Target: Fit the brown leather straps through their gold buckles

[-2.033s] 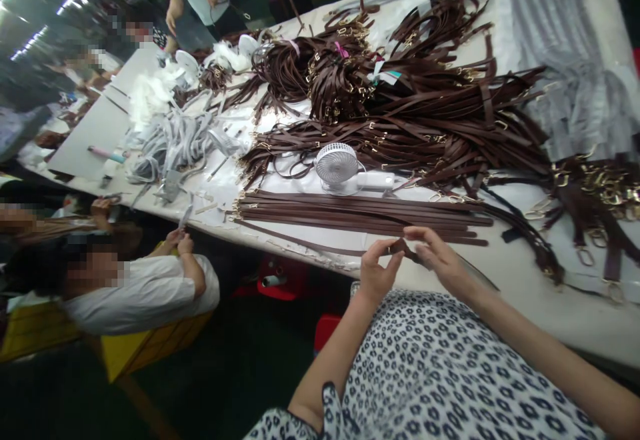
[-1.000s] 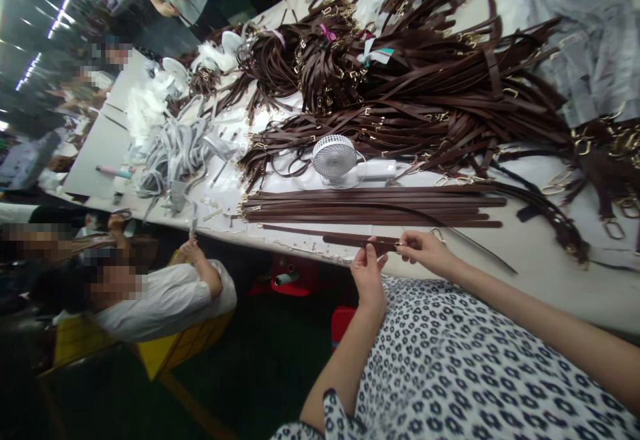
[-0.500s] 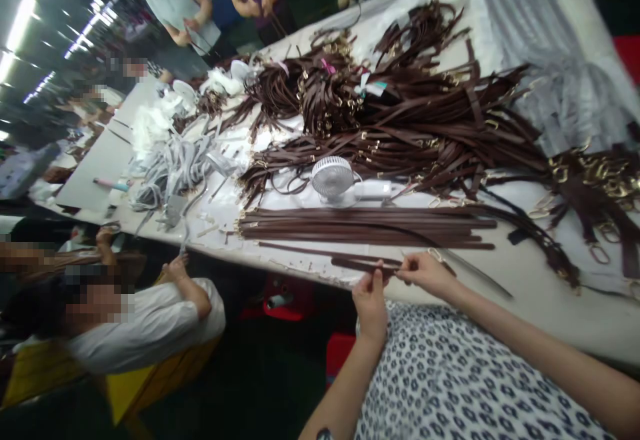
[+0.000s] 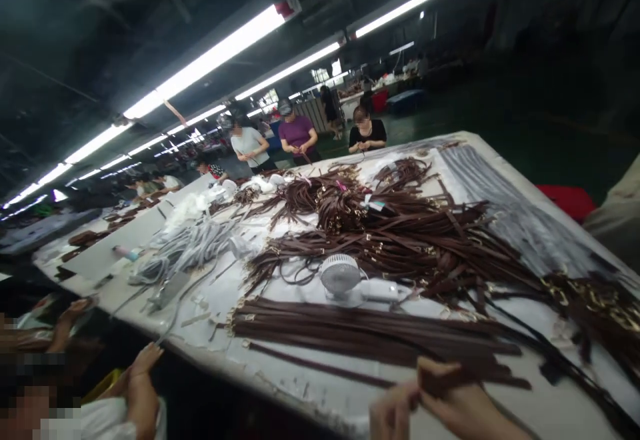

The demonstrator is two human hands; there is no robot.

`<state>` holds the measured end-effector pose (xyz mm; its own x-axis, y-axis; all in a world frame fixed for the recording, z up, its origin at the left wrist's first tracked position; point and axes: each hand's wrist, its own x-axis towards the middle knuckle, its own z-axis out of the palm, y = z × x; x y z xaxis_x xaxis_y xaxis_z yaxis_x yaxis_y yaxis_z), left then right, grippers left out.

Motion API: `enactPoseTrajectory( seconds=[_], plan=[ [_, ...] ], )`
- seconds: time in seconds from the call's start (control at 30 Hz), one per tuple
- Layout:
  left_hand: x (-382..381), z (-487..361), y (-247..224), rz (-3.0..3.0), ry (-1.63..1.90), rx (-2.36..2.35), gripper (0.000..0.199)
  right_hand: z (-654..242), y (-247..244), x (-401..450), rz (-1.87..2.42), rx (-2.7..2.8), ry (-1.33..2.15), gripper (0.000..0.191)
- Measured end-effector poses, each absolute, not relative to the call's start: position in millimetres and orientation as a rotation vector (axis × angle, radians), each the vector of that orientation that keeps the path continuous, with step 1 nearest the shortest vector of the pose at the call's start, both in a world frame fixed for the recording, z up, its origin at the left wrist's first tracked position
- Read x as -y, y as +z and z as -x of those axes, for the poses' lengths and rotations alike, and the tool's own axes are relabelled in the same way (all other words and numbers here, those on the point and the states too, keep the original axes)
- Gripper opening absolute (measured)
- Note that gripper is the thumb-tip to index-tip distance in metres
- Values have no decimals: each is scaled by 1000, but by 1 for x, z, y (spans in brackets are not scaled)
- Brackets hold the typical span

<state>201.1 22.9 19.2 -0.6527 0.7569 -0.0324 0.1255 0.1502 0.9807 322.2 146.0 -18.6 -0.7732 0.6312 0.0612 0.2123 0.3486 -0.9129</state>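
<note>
A short brown leather strap [image 4: 445, 380] is held at the near edge of the table [image 4: 280, 387], right of centre. Its long axis runs roughly left to right, tilted slightly, with the right end higher. The strap is clenched in the right hand [image 4: 465, 403], fingers closed over its top face. The left hand [image 4: 395, 413] is curled just beside the strap's left end, but whether it is gripping cannot be told. Both hands are cut off by the bottom of the frame.

Just far of the hands, a stack of long brown straps [image 4: 370, 333] is laid side by side. Beyond it are a small white fan [image 4: 340, 275] and a heap of brown straps with metal buckles [image 4: 395, 240]. A bundle of grey webbing [image 4: 185, 250] lies on the left.
</note>
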Motion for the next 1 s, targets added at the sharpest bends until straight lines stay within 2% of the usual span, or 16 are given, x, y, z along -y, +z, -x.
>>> enactPoseTrajectory(
  seconds=[0.07, 0.13, 0.2, 0.3, 0.4, 0.5, 0.6, 0.7, 0.87, 1.0],
  plan=[
    [-28, -196, 34, -928, 1541, -1884, 41, -331, 15, -159, 582, 2383, 1449, 9],
    [-40, -189, 42, -1071, 1497, -1802, 44, -334, 39, -181, 424, 2430, 1558, 9],
    [-53, -184, 42, -1134, 1284, -1586, 44, -334, 52, -204, 308, 2465, 1633, 10],
    [-64, -189, 33, -1070, 1119, -1457, 48, -334, 61, -223, 333, 2315, 1554, 22],
    [-66, -204, 21, -915, 1235, -1487, 45, -337, 65, -218, 560, 1915, 1555, 27],
    [-69, -217, 13, -756, 1338, -1351, 47, -345, 64, -197, 662, 1600, 1786, 36],
    [-72, -223, 15, -560, 1415, -1137, 57, -358, 61, -173, 734, 1463, 1818, 44],
    [-76, -225, 18, -447, 1526, -1107, 55, -373, 56, -158, 860, 1465, 1730, 56],
    [-77, -232, 17, -496, 1520, -1201, 48, -389, 41, -147, 954, 1575, 1898, 37],
    [-78, -235, 21, -436, 1527, -1275, 50, -393, 31, -144, 990, 1670, 1854, 40]
  ],
)
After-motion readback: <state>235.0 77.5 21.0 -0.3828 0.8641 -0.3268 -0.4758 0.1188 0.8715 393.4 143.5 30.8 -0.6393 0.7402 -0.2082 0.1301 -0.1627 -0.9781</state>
